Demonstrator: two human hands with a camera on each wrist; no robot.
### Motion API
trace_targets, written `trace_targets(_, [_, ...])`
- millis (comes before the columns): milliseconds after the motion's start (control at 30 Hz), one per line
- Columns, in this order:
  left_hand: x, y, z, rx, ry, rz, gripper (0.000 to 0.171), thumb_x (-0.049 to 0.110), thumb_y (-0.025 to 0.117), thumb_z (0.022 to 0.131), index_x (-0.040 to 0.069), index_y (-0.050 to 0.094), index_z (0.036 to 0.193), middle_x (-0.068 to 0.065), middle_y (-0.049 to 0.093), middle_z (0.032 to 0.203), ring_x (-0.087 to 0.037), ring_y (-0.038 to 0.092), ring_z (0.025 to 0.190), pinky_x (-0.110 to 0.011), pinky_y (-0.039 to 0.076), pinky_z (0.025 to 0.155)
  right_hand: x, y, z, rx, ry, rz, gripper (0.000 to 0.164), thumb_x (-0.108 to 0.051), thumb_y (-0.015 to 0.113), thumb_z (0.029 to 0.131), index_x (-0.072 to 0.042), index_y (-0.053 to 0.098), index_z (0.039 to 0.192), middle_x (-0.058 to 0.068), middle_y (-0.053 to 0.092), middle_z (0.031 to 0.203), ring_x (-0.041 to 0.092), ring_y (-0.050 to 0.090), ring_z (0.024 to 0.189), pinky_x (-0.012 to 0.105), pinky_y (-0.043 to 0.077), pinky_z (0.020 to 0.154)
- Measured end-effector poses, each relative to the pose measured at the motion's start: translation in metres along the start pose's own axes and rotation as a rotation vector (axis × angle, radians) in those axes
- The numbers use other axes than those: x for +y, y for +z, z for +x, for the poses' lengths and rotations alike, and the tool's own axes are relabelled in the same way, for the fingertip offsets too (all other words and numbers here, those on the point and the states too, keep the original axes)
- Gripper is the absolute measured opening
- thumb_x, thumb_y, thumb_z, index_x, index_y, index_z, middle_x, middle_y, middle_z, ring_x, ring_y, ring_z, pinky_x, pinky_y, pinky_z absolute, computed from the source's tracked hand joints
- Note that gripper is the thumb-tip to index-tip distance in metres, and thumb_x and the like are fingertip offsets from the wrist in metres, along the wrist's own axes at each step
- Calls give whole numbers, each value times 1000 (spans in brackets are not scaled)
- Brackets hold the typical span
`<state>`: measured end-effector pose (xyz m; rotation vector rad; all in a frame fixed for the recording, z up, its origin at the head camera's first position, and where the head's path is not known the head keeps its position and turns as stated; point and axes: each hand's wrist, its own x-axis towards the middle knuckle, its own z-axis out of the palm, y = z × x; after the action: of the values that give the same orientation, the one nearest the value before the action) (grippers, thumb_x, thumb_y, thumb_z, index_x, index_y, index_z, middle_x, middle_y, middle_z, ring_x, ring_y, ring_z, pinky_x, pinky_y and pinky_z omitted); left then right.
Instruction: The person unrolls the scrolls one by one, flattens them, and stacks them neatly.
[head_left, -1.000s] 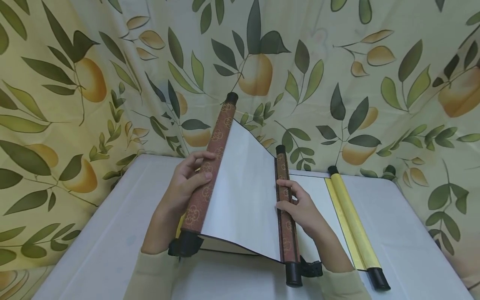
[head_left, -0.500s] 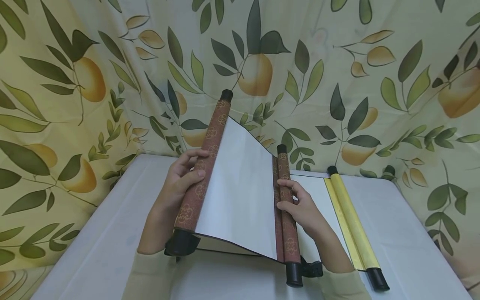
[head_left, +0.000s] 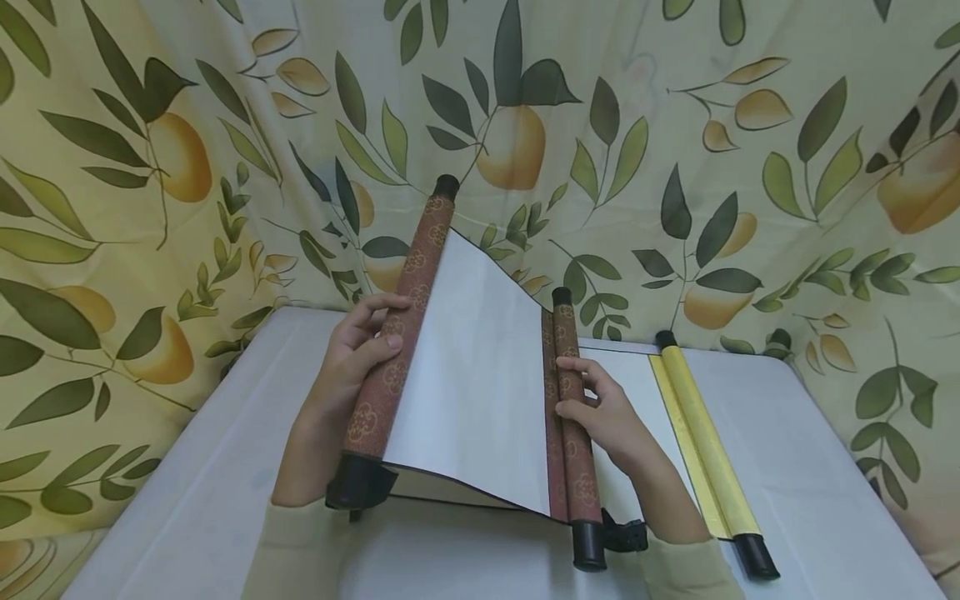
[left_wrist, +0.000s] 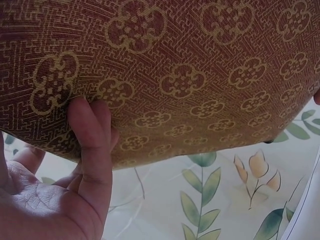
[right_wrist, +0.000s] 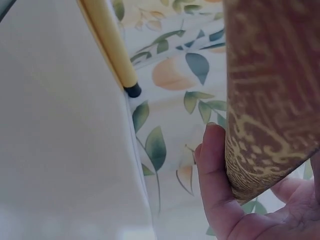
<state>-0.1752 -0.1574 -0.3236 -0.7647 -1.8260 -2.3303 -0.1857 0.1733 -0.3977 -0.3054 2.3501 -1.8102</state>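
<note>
A red-brown scroll with a gold flower pattern is held partly unrolled above the table, its blank white paper [head_left: 480, 375] stretched between two black-capped ends. My left hand [head_left: 348, 358] grips the thicker left roll [head_left: 420, 283], thumb on the near side, tilted with its top end up and away. The right hand [head_left: 611, 412] pinches the slimmer right roller [head_left: 581, 475] between thumb and fingers. Patterned backing [left_wrist: 185, 80] fills much of the left wrist view, fingertips [left_wrist: 90, 117] against it. In the right wrist view, fingers [right_wrist: 215, 175] curl around the patterned roller [right_wrist: 272, 100].
A yellow scroll [head_left: 708, 433] with black end caps lies on the white-covered table [head_left: 817, 450] at the right, partly unrolled; its white sheet [head_left: 622, 367] runs behind the held scroll. A leaf-and-fruit curtain [head_left: 600, 50] hangs behind the table. Dark wrist straps sit at both cuffs.
My left hand has moved left with its roll, widening the span of the scroll. A patterned strip beside the right roller now shows more. The right hand stays nearly in place.
</note>
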Motion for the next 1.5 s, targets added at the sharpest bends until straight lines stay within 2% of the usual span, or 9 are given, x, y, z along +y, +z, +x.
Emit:
trace_targets(133, [2, -1, -1, -1, -1, 6, 34, 8, 50, 87, 15, 50, 120, -20, 45, 112, -28, 56, 90, -37, 52, 69, 0, 0, 0, 1, 5, 7, 54, -4, 59, 84, -21, 41, 132, 12, 40, 126, 33, 53, 103, 39, 50, 74])
trace_targets(533, [9, -1, -4, 15, 12, 3, 35, 6, 49, 87, 13, 50, 122, -19, 47, 108, -26, 55, 87, -34, 51, 68, -3, -3, -2, -3, 13, 16, 54, -1, 53, 84, -21, 41, 133, 15, 38, 126, 33, 51, 102, 39, 48, 76])
trace_targets(733, [15, -3, -6, 39, 18, 59, 35, 7, 49, 87, 12, 51, 121, -17, 50, 106, -25, 55, 88, -32, 50, 70, -5, -4, -2, 1, 17, 15, 54, -1, 51, 84, -21, 41, 132, 15, 39, 125, 31, 51, 97, 38, 48, 73])
trace_targets(900, [19, -8, -7, 53, 44, 120, 35, 6, 48, 86, 13, 52, 121, -14, 48, 116, -22, 50, 94, -29, 45, 75, -6, -5, -2, 1, 18, 15, 53, 0, 49, 84, -22, 42, 131, 15, 39, 123, 30, 49, 90, 36, 46, 68])
trace_targets(1000, [19, -10, -8, 43, 44, 103, 36, 5, 47, 86, 11, 51, 121, -16, 48, 115, -23, 51, 94, -30, 47, 75, -7, -6, -2, -5, 14, 18, 53, 0, 49, 84, -21, 41, 132, 15, 39, 124, 30, 49, 92, 36, 46, 69])
trace_targets(1100, [14, -9, -7, 19, 16, 59, 35, 6, 48, 88, 11, 49, 122, -20, 48, 111, -27, 55, 91, -33, 50, 72, -7, -11, -4, 7, 12, 20, 54, 1, 50, 84, -20, 41, 133, 16, 39, 124, 29, 50, 91, 36, 47, 70])
trace_targets(1267, [-1, -9, -5, -40, -43, 32, 34, 5, 47, 91, 10, 46, 125, -21, 44, 117, -30, 56, 91, -37, 52, 71, -7, -26, -9, 34, 12, -16, 54, 0, 52, 84, -19, 40, 133, 15, 36, 127, 29, 52, 90, 35, 48, 70])
trace_targets(1367, [-12, -10, -5, -79, -91, 65, 37, 4, 47, 91, 9, 45, 128, -21, 42, 122, -30, 54, 93, -36, 51, 73, -8, -37, -12, 31, 12, -53, 55, -2, 53, 84, -18, 39, 134, 14, 32, 131, 31, 52, 97, 36, 49, 72])
trace_targets(1500, [-23, -10, -7, -140, -220, 142, 42, 3, 47, 89, 11, 45, 130, -17, 38, 128, -30, 51, 96, -38, 50, 74, -9, -51, -18, 30, 18, -101, 56, -2, 54, 83, -18, 38, 134, 15, 32, 131, 35, 52, 99, 38, 49, 72])
